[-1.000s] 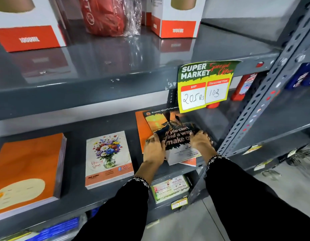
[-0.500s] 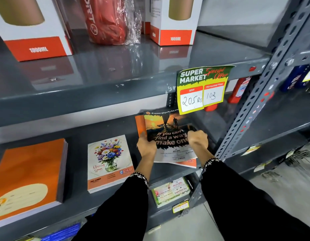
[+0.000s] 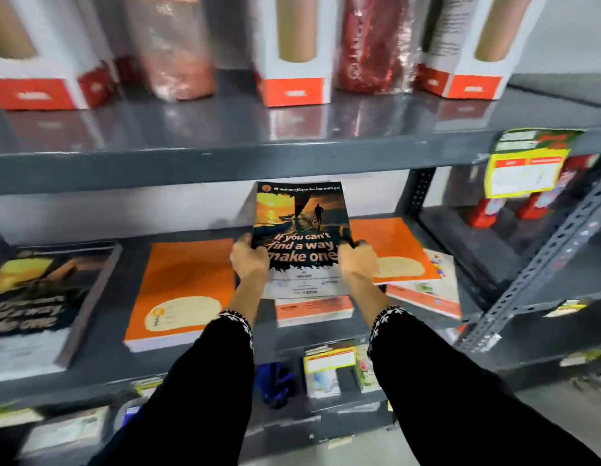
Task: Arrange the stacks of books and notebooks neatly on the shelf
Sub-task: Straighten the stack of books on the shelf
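While both hands, left hand (image 3: 250, 260) and right hand (image 3: 358, 262), keep a closed grip on the sunset-cover notebook (image 3: 301, 237) lifted at centre, the shelf (image 3: 100, 358) looks partly tidied. Squared stacks lie at 9 o'clock, the matching dark stack (image 3: 40, 297) and an orange stack (image 3: 183, 290); the skewed pile (image 3: 413, 264) at 3 o'clock seems left to straighten.

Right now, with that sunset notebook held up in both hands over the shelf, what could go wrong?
The sunset notebook is pinched only at its side edges by the left hand and right hand, so it may sag or slip. Its top sits close under the upper shelf edge and could knock it. The skewed stack to the right already overhangs; a brush might push it off.
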